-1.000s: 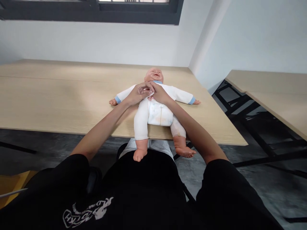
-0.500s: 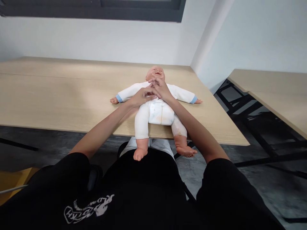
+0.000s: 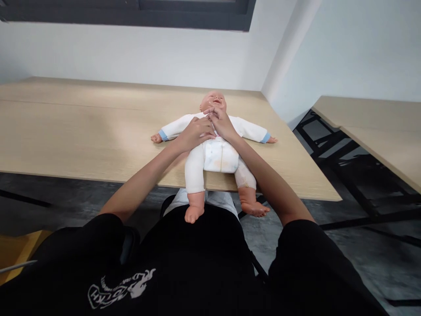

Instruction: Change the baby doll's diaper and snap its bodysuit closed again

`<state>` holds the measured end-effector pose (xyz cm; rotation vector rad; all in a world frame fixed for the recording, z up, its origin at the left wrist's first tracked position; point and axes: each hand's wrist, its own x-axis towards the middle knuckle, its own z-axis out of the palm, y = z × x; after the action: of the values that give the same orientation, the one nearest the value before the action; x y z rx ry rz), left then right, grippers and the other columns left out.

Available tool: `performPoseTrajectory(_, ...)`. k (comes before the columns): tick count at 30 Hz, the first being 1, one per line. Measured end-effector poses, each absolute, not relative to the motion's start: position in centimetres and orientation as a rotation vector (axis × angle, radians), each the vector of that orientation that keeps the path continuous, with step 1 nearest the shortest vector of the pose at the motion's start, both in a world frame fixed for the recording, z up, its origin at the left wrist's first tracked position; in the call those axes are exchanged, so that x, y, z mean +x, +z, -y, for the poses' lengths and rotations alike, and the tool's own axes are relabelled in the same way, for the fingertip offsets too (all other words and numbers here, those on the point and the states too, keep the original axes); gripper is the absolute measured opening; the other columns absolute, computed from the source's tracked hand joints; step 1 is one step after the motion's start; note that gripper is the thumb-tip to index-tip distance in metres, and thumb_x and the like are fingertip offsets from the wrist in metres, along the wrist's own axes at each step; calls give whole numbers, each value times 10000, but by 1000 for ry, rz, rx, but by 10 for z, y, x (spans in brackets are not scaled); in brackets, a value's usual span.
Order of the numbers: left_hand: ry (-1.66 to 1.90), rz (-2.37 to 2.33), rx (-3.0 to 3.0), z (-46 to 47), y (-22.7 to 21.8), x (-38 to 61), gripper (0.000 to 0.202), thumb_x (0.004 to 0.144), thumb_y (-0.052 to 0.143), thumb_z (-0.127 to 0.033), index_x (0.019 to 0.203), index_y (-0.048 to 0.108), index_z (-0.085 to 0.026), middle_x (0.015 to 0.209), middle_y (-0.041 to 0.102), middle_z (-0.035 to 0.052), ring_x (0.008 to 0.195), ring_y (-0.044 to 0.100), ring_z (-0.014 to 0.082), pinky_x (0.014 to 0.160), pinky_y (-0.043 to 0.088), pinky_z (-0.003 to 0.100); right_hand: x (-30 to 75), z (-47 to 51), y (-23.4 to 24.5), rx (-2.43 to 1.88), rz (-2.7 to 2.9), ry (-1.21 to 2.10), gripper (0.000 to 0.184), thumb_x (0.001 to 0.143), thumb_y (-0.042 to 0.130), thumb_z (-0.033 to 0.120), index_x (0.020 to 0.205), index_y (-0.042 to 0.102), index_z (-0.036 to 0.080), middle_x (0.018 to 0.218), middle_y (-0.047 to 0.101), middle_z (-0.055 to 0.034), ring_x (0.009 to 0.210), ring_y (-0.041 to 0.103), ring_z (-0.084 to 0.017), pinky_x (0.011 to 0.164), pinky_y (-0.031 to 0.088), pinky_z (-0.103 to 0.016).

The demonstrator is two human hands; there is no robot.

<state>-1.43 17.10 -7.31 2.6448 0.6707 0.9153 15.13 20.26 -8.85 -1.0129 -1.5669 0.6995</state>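
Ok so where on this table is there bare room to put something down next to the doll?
The table shows bare wood from its left end up to the doll's outstretched arm, and a strip behind the head toward the wall. Right of the doll, a narrower bare patch runs to the table's right edge. It is crowded at the doll's chest, where the left hand and right hand meet.
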Motion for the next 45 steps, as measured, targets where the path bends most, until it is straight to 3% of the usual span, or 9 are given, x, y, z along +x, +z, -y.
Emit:
performPoseTrajectory(5,757,-673,2757,-147,-60,-23,369,1028,480,-417,971,761,-185,1089,766,102,1103,676,277,1017,436,423,148,-199,-89,-972,1552,755,175,1000,471,140,905,604,202,797,659,-17,788,641,-162,871,526,-314)
performPoseTrajectory(8,653,-797,2696,-125,-58,-24,560,1055,336,-560,1179,734,-186,1289,725,107,1208,662,296,1031,471,416,148,-198,-90,-955,1541,759,158,1021,485,190,904,591,204,772,652,-13,768,640,-153,845,526,-299)
performPoseTrajectory(11,521,-916,2680,-106,-60,-23,703,1037,297,-656,1463,562,-164,1528,556,126,1437,503,312,1175,387,450,147,-196,-89,-981,1531,764,151,1031,536,259,899,586,207,793,656,-16,781,648,-154,846,528,-298)
performPoseTrajectory(14,441,-961,2669,-98,-64,-22,776,1040,256,-674,1580,405,-138,1623,427,129,1544,353,275,1254,285,438,145,-194,-87,-1009,1535,741,226,1042,529,270,827,556,206,851,675,-28,790,651,-151,862,524,-302)
performPoseTrajectory(23,448,-1058,2659,-94,-66,-19,695,1047,330,-640,1558,440,-183,1620,439,108,1524,391,274,1235,326,414,144,-187,-86,-1027,1614,688,217,1050,458,257,883,583,197,801,660,-25,802,650,-162,823,497,-296)
performPoseTrajectory(28,509,-1020,2629,-92,-70,-19,652,1046,369,-602,1527,474,-173,1613,450,120,1523,384,299,1224,332,450,144,-184,-84,-1026,1626,677,175,1012,469,215,875,577,202,812,666,-14,830,641,-154,830,489,-282)
performPoseTrajectory(36,611,-1071,2634,-92,-71,-10,577,974,508,-634,1318,607,-181,1318,674,182,1221,629,397,1006,487,500,145,-181,-85,-1008,1628,685,174,1009,503,284,875,589,215,817,655,-10,834,626,-157,815,478,-278)
performPoseTrajectory(41,760,-907,2520,-93,-75,-13,504,994,532,-549,1348,608,-198,1417,634,146,1368,543,359,1140,403,504,145,-186,-83,-1006,1606,703,217,998,563,382,863,604,217,840,661,-23,829,625,-172,860,504,-311)
performPoseTrajectory(45,1088,-873,2263,-94,-85,-22,470,1013,518,-501,1388,589,-226,1530,554,105,1504,414,280,1240,302,455,159,-182,-67,-1023,1468,603,265,970,623,411,801,600,208,900,664,-45,941,627,-196,986,495,-349)
